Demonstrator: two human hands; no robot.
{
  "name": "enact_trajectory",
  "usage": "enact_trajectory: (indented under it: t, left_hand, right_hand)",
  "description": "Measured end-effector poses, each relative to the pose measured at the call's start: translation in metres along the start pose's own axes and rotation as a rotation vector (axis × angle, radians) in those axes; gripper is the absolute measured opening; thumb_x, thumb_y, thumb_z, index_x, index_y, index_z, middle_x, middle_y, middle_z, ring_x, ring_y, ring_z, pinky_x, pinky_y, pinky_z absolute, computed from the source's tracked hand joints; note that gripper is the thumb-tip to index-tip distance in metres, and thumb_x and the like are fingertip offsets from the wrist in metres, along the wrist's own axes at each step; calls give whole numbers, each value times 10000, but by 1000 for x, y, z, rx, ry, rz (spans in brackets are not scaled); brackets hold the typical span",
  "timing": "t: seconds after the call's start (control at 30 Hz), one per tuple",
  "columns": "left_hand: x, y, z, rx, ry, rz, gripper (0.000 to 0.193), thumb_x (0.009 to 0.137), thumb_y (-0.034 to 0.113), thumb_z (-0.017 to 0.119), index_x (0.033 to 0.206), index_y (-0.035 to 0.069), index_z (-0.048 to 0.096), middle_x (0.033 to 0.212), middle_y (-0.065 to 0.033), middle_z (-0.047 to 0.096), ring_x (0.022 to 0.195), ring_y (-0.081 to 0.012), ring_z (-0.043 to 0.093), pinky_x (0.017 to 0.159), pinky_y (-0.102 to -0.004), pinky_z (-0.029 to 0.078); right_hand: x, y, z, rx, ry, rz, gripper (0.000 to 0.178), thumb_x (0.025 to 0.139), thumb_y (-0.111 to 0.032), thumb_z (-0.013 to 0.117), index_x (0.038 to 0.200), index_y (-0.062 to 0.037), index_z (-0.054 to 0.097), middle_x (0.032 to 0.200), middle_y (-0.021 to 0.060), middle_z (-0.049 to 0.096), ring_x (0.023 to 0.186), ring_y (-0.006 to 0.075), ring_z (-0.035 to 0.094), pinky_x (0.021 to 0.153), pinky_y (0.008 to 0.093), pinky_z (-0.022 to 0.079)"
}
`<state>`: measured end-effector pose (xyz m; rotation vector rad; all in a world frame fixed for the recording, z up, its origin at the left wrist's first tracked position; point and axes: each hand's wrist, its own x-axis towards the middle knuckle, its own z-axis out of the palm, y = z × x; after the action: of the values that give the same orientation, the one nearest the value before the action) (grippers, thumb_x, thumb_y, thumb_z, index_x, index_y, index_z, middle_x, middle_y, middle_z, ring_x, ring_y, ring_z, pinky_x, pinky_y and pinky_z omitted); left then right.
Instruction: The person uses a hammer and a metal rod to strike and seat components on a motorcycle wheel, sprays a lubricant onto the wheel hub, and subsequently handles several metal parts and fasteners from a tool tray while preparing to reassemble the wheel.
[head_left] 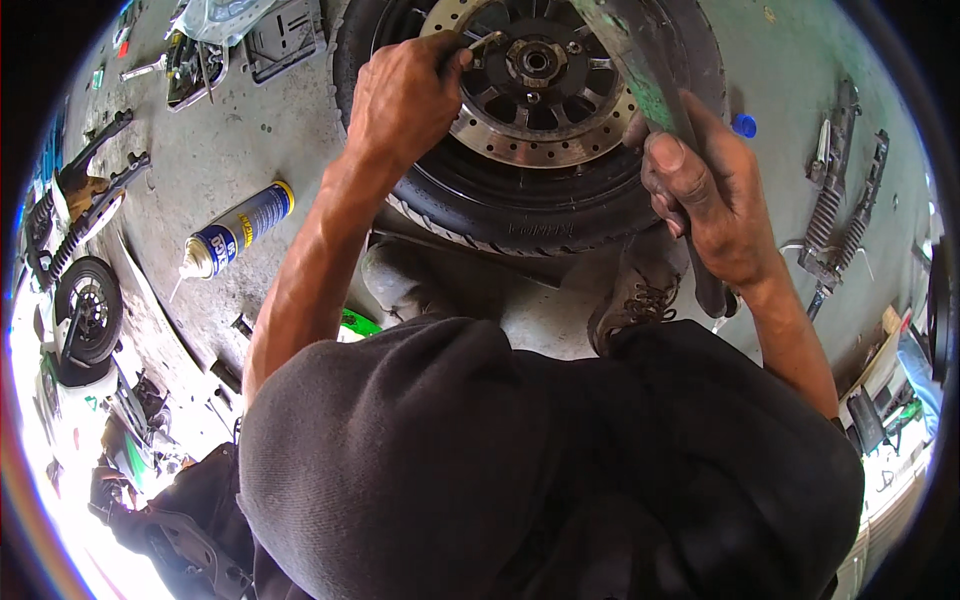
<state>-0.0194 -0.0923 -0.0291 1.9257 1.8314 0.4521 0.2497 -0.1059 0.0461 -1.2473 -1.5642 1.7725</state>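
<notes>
A motorcycle wheel (490, 222) lies flat on the floor before me, its drilled brake disc (545, 153) facing up around the hub (536, 62). My left hand (408, 95) is closed over the disc's left side, gripping a short metal rod (488, 41) whose tip points at the hub bolts. The fingers hide the rod's other end. My right hand (715, 190) wraps round a long, flat bar (640, 75) with chipped green paint, raised above the wheel's right side. The bar's upper end runs out of view at the top.
A spray can (238, 230) lies on the floor at left, with a tray of tools (195, 70) beyond it. Fork legs with springs (835, 190) lie at right, and a blue cap (744, 125) sits beside the tyre. My shoe (635, 300) is close to the wheel.
</notes>
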Motion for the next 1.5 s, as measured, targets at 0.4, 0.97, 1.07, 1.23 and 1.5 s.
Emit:
enact_trajectory:
  t: [0.4, 0.97, 1.07, 1.23, 1.5]
  left_hand:
    - [-1, 5, 2, -23, -12, 4, 267, 922, 245, 607, 1045, 26, 699, 881, -219, 683, 860, -398, 660, 762, -425, 513]
    - [-8, 17, 12, -70, 55, -109, 256, 908, 243, 611, 994, 25, 714, 856, -226, 680, 850, -401, 664, 761, -432, 516]
    - [-7, 14, 13, -57, 62, -80, 257, 908, 245, 612, 997, 24, 709, 851, -228, 677, 848, -400, 664, 758, -436, 515]
    - [-5, 8, 13, -58, 94, -49, 264, 912, 252, 617, 1000, 19, 702, 844, -227, 674, 844, -404, 658, 746, -442, 511]
    - [-7, 13, 13, -125, 83, -76, 209, 877, 202, 628, 938, 22, 715, 780, -258, 653, 793, -440, 644, 735, -489, 521]
  right_hand:
    - [3, 0, 3, -36, 20, -65, 514, 954, -433, 596, 1151, 42, 577, 633, -26, 486, 571, 60, 461, 514, 243, 375]
    - [8, 6, 3, -79, -29, -58, 456, 968, -412, 579, 1087, 28, 591, 628, 1, 492, 580, 81, 468, 533, 270, 394]
    - [15, 20, 3, -134, -68, 93, 427, 978, -415, 560, 1018, 9, 591, 617, 6, 482, 572, 84, 461, 526, 279, 389]
    - [16, 15, 2, -131, -2, 95, 428, 991, -421, 531, 984, 4, 585, 613, 3, 482, 555, 86, 462, 517, 281, 384]
    - [17, 21, 2, -302, -19, -26, 439, 986, -399, 546, 1041, 34, 590, 627, 119, 543, 562, 195, 526, 557, 354, 425]
